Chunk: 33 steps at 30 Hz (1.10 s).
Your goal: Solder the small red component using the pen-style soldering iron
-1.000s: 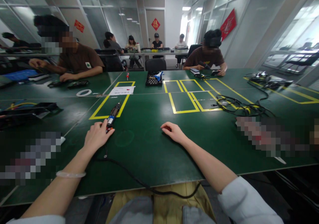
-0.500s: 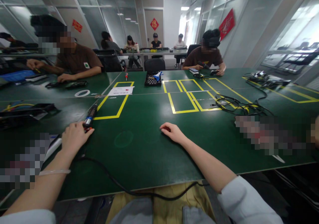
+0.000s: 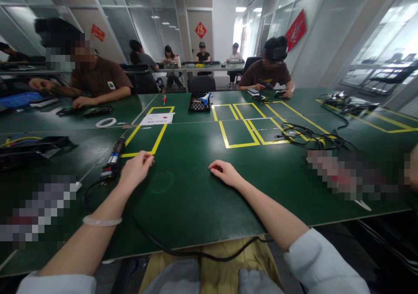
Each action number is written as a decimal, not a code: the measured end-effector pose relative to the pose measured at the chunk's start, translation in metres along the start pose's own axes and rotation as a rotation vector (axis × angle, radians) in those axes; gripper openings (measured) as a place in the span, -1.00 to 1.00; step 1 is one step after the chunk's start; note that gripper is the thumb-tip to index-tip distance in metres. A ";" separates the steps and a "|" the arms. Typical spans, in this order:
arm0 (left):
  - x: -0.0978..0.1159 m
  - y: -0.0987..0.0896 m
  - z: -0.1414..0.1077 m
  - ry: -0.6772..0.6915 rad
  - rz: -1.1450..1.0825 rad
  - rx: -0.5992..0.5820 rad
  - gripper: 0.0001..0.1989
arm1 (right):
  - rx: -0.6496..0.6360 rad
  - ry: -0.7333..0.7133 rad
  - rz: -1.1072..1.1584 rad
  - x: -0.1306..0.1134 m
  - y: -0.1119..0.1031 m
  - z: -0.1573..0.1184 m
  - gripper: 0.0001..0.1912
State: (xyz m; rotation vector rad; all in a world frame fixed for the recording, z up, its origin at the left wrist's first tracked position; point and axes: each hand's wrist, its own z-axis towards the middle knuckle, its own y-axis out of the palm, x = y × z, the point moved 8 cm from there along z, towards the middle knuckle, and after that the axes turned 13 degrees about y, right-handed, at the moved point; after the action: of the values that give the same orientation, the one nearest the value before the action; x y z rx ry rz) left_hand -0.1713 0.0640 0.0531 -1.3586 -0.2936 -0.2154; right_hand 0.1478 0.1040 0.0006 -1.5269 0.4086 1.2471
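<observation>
My left hand (image 3: 136, 168) is above the green table (image 3: 183, 215), just right of a dark cylindrical tool (image 3: 113, 158) with a blue band. It no longer touches the tool; its fingers are curled together, and anything between them is too small to make out. My right hand (image 3: 226, 172) rests on the table with curled fingers and nothing visible in it. A black cable (image 3: 153, 242) runs from the left side over the table's front edge and across my lap. Yellow tape outlines (image 3: 158, 139) lie beyond my left hand.
A black tray (image 3: 199, 104) and a white paper (image 3: 157, 119) stand farther back. Tangled cables (image 3: 313, 137) lie at the right, a black open case (image 3: 35, 150) at the left. Two people (image 3: 101, 78) (image 3: 267, 74) sit across the table.
My left hand has let go of the dark tool and moved right, its fingers now drawn together. The tool lies on the table. My right hand has stayed in place.
</observation>
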 end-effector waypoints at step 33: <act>0.160 0.108 -0.010 0.449 -0.749 -0.176 -0.76 | -0.016 -0.009 0.054 -0.004 0.006 0.002 -0.85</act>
State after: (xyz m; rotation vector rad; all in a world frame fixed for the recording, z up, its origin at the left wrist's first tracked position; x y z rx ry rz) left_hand 0.0147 0.0789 0.0036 -1.2788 -0.3985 -1.1748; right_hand 0.1403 0.1023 0.0013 -1.5320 0.4380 1.3016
